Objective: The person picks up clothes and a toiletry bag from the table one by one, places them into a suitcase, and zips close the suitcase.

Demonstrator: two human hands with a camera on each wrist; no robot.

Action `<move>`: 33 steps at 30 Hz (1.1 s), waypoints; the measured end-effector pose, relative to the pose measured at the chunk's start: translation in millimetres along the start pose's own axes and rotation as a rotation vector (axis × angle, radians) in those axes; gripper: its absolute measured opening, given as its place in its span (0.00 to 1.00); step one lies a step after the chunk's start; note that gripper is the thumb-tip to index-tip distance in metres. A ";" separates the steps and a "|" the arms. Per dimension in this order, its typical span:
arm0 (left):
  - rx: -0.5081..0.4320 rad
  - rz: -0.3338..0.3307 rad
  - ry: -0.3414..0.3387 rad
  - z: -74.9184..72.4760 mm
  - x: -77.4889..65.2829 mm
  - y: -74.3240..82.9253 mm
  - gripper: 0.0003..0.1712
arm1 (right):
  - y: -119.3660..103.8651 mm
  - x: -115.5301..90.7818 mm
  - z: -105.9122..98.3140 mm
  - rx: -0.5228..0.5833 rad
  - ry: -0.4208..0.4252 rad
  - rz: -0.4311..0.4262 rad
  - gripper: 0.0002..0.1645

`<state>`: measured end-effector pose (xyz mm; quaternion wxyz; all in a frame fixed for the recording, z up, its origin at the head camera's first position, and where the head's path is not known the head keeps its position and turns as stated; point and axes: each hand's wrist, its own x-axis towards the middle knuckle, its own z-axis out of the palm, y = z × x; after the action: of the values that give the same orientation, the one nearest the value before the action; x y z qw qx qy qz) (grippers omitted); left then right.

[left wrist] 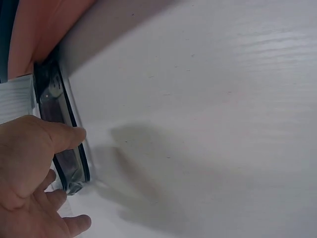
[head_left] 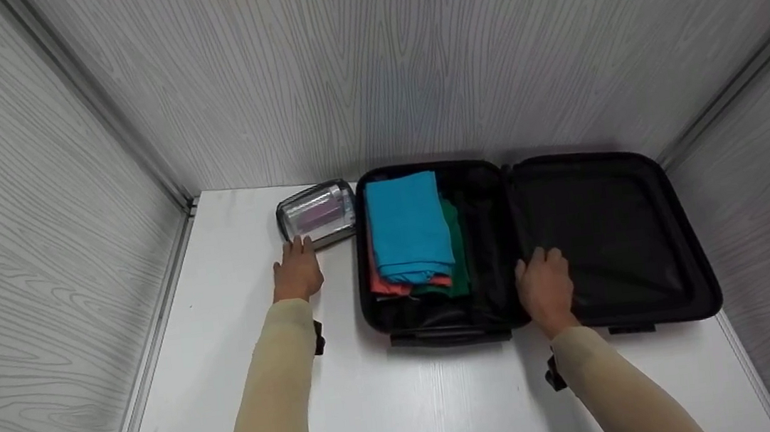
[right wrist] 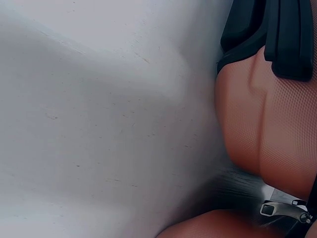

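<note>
A clear pouch with black edging [head_left: 319, 213] lies left of the suitcase, with purple contents showing through. My left hand [head_left: 296, 271] is at its near edge, fingers extended and thumb apart; in the left wrist view the thumb [left wrist: 67, 136] overlaps the pouch [left wrist: 63, 111]. Whether it touches cannot be told. An open suitcase [head_left: 483, 234] has a folded blue cloth [head_left: 409, 224] on red and green cloths [head_left: 457, 248] in its left half. Over the inner edge of the right half [head_left: 616, 234], my right hand [head_left: 546, 285] has loosely bent fingers and holds nothing visible.
The suitcase stands on a white table [head_left: 405, 407], close to the grey wood-grain back wall [head_left: 369, 67]. Its outer shell is copper-orange [right wrist: 287, 124] in the right wrist view, with a black handle [right wrist: 292, 39] and a metal zip pull [right wrist: 285, 210]. Side walls flank the table.
</note>
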<state>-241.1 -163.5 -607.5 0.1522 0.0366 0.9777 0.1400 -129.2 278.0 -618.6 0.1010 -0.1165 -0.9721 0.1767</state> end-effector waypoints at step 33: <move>0.111 0.113 0.161 22.3 -38.4 10.8 0.26 | -1.6 2.0 -1.1 -0.020 0.060 -0.053 0.25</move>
<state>-197.4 -151.6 -613.8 0.0626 0.0885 0.9894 0.0965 -131.1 277.4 -616.7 0.1335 -0.0969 -0.9731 0.1608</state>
